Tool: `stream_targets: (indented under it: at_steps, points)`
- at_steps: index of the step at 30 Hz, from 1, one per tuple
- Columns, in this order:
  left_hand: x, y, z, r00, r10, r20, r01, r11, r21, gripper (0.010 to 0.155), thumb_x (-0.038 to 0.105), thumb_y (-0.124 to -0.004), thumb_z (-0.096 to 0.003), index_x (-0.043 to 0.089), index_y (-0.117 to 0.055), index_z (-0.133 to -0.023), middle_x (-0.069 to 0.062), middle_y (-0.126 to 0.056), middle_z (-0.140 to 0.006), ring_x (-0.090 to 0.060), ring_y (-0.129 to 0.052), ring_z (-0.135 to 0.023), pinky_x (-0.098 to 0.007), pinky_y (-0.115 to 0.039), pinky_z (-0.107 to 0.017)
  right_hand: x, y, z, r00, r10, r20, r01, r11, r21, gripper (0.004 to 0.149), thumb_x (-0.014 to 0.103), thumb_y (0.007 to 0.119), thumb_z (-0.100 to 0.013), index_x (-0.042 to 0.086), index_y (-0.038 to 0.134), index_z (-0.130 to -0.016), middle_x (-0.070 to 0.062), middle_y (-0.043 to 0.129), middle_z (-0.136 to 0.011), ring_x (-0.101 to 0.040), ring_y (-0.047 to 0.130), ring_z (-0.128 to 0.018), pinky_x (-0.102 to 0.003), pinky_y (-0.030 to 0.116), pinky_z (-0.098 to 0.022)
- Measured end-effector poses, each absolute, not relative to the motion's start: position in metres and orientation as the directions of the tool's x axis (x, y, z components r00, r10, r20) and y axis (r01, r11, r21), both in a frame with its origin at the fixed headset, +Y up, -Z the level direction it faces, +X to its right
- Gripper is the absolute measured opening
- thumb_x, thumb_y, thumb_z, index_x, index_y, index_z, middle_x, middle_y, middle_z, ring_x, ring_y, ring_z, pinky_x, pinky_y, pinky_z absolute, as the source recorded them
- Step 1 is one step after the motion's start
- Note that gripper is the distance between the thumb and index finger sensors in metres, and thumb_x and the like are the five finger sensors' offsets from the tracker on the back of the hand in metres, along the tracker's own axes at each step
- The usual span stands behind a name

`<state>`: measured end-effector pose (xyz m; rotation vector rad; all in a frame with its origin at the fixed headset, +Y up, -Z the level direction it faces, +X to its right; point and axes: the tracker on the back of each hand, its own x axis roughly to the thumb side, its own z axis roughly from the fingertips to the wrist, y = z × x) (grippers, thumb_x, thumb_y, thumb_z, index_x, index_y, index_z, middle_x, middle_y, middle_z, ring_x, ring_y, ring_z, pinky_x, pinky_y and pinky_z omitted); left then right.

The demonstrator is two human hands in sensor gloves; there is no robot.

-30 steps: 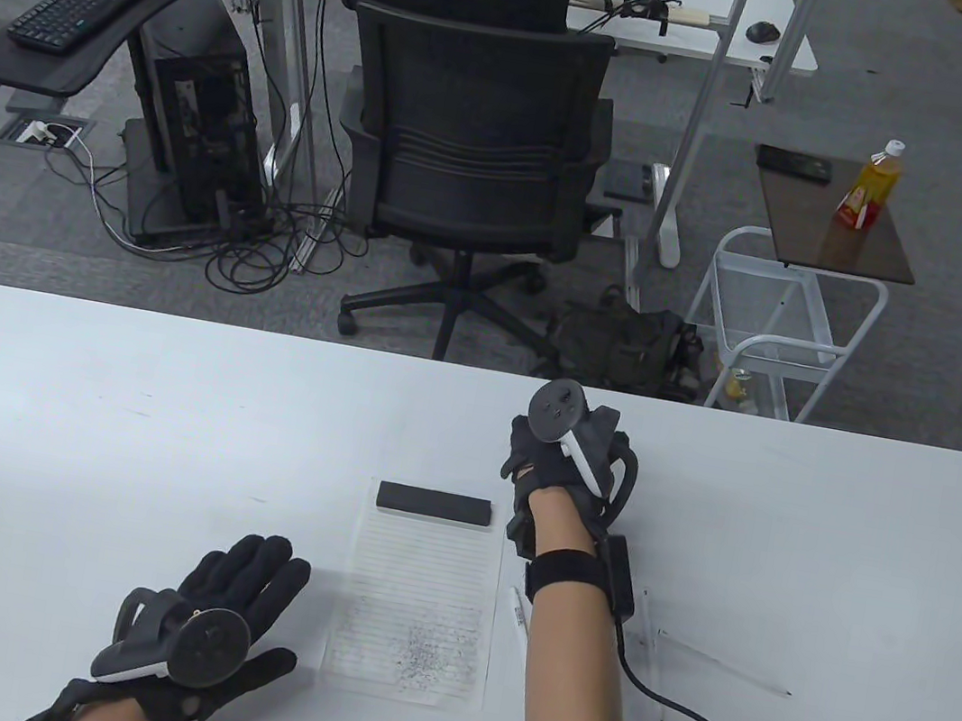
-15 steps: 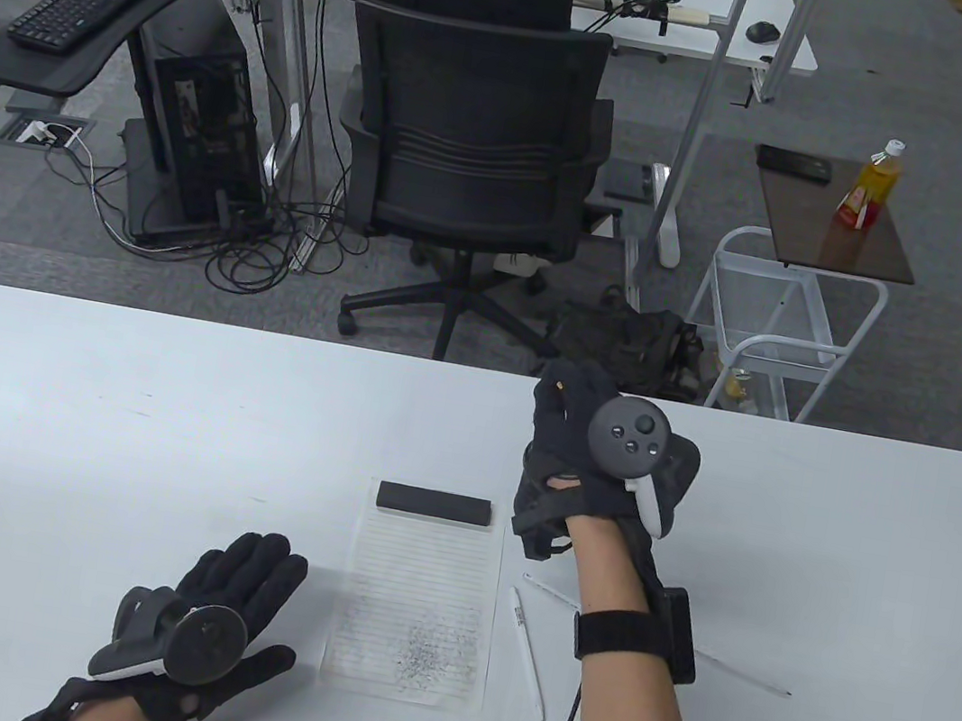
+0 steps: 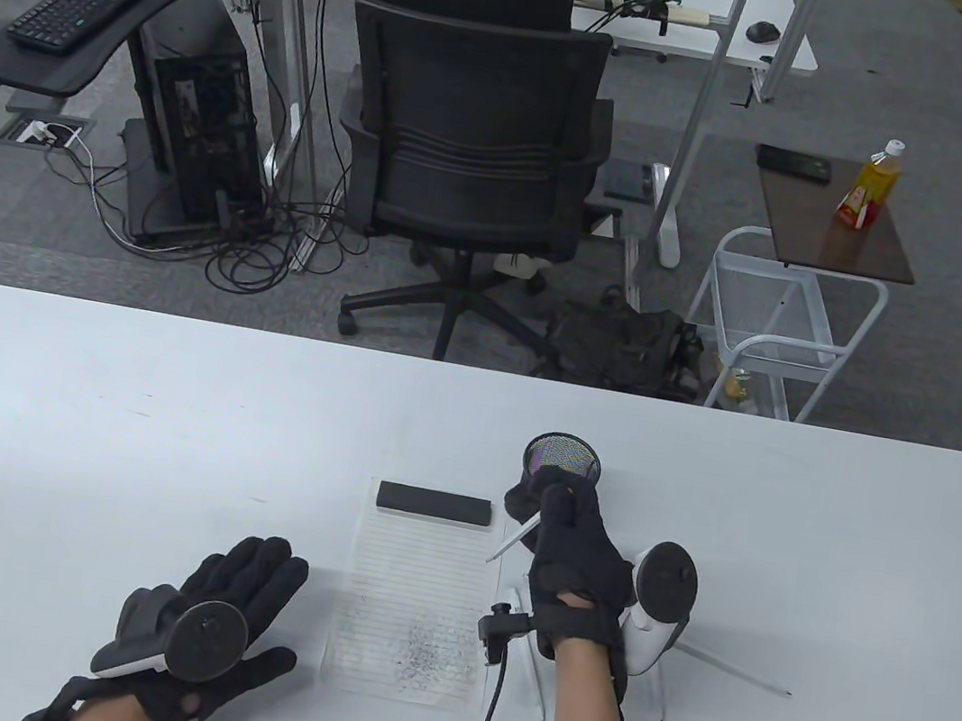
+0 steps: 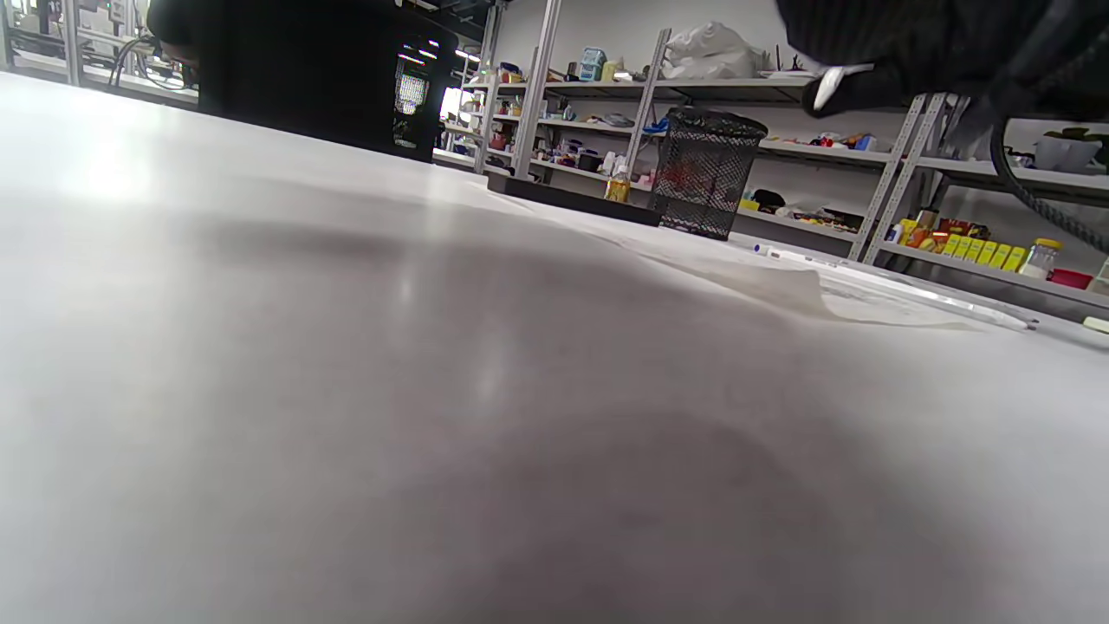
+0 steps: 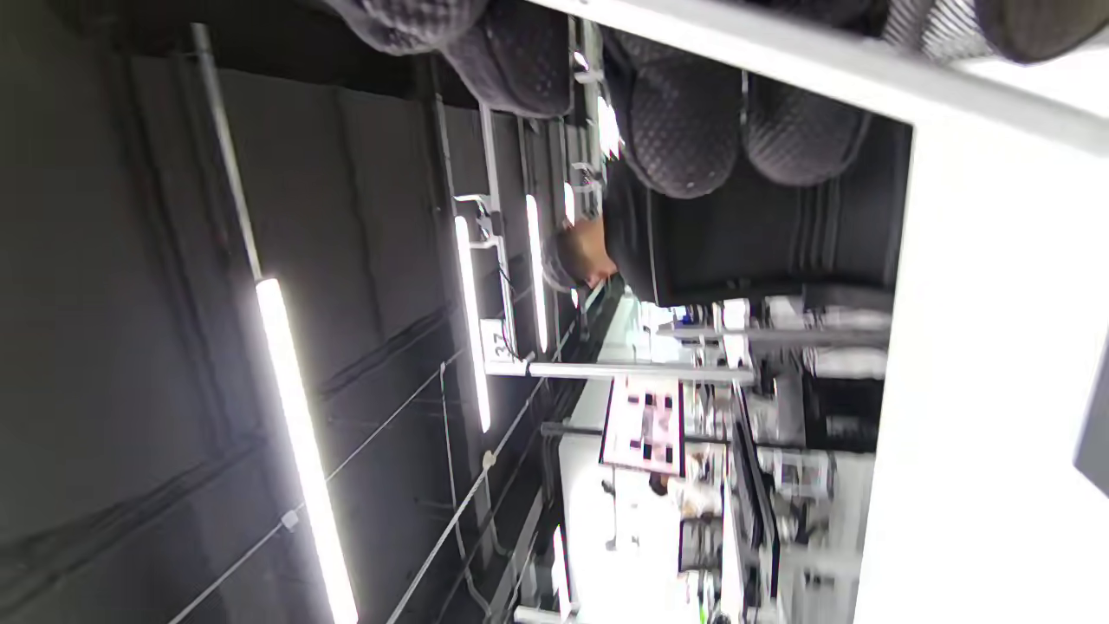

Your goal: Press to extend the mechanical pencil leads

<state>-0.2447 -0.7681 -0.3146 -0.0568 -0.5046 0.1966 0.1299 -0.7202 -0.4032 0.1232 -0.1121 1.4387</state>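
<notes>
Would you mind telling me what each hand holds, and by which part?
The right hand grips a white mechanical pencil by its upper barrel, tip toward the lined paper. The left hand holds nothing.

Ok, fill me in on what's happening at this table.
A person in sensor gloves is working with mechanical pencils. The right hand grips a white pencil in a fist, tip angled down toward the lined paper, in front of a black mesh cup. The left hand rests flat on the table, holding nothing. More pencils lie on the table beside the right forearm. A black bar sits on the paper's top edge.
</notes>
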Motion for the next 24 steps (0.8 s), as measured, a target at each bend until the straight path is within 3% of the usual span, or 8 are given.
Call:
stream_targets:
  at_steps: [2,4,5,7,11,15,24]
  points:
    - [-0.244,-0.766,-0.313,0.858,0.178,0.482,-0.156,0.984,-0.085,0.090,0.063,-0.066,-0.0459,0.025,-0.020,-0.114,-0.008,-0.019,-0.121,-0.044,-0.027,-0.112,-0.065,-0.035,-0.077,0.130,-0.730,-0.404,0.212,0.962,0.172,-0.974,0.194,0.117,0.044,0.043,0.063,-0.053,0.025,0.075,-0.093,-0.017,0.084,-0.082,-0.049,0.093,-0.070,-0.085,0.067,-0.056]
    - [-0.243,-0.764,-0.312,0.857,0.166,0.489,-0.150,0.986,-0.071,0.090,0.063,-0.066,-0.0460,0.026,-0.020,-0.114,-0.013,-0.019,-0.120,-0.044,-0.027,-0.112,-0.065,-0.035,-0.077,0.129,-0.738,-0.404,0.284,0.945,0.162,-0.956,0.265,0.129,0.045,0.043,0.063,-0.053,0.025,0.075,-0.092,-0.015,0.082,-0.075,-0.044,0.089,-0.060,-0.083,0.068,-0.055]
    - [-0.242,-0.763,-0.312,0.855,0.167,0.491,-0.153,0.986,-0.069,0.090,0.063,-0.066,-0.0460,0.026,-0.020,-0.114,-0.008,-0.019,-0.121,-0.044,-0.027,-0.112,-0.065,-0.035,-0.077,0.128,-0.743,-0.405,0.309,0.939,0.153,-0.944,0.283,0.168,0.046,0.044,0.062,-0.054,0.025,0.074,-0.094,-0.014,0.079,-0.075,-0.042,0.086,-0.059,-0.081,0.067,-0.056]
    - [-0.241,-0.762,-0.311,0.854,0.161,0.495,-0.149,0.987,-0.064,0.090,0.063,-0.066,-0.0461,0.026,-0.020,-0.114,-0.013,-0.019,-0.120,-0.044,-0.027,-0.112,-0.065,-0.035,-0.077,0.127,-0.752,-0.406,0.343,0.926,0.156,-0.926,0.306,0.221,0.053,0.056,0.064,-0.056,0.025,0.069,-0.099,-0.012,0.076,-0.077,-0.041,0.081,-0.061,-0.077,0.064,-0.058]
    - [-0.241,-0.761,-0.310,0.853,0.151,0.499,-0.144,0.988,-0.054,0.090,0.063,-0.066,-0.0460,0.026,-0.020,-0.114,-0.013,-0.019,-0.120,-0.044,-0.027,-0.112,-0.065,-0.035,-0.077,0.121,-0.763,-0.405,0.426,0.891,0.159,-0.899,0.397,0.186,0.065,0.067,0.060,-0.057,0.016,0.075,-0.094,-0.012,0.078,-0.075,-0.042,0.080,-0.060,-0.076,0.063,-0.057]
    - [-0.241,-0.762,-0.311,0.852,0.143,0.503,-0.139,0.989,-0.046,0.090,0.063,-0.066,-0.0461,0.026,-0.020,-0.114,-0.013,-0.019,-0.120,-0.044,-0.027,-0.112,-0.065,-0.035,-0.077,0.115,-0.769,-0.405,0.562,0.817,0.127,-0.820,0.530,0.216,0.071,0.068,0.056,-0.059,0.008,0.080,-0.087,-0.015,0.079,-0.072,-0.045,0.078,-0.059,-0.078,0.058,-0.057]
    - [-0.241,-0.761,-0.311,0.853,0.135,0.505,-0.134,0.990,-0.038,0.090,0.063,-0.066,-0.0460,0.025,-0.021,-0.114,-0.013,-0.019,-0.120,-0.044,-0.028,-0.112,-0.065,-0.035,-0.077,0.112,-0.780,-0.406,0.623,0.767,0.154,-0.780,0.598,0.184,0.061,0.059,0.059,-0.061,0.006,0.088,-0.072,-0.012,0.087,-0.055,-0.040,0.084,-0.045,-0.073,0.066,-0.052]
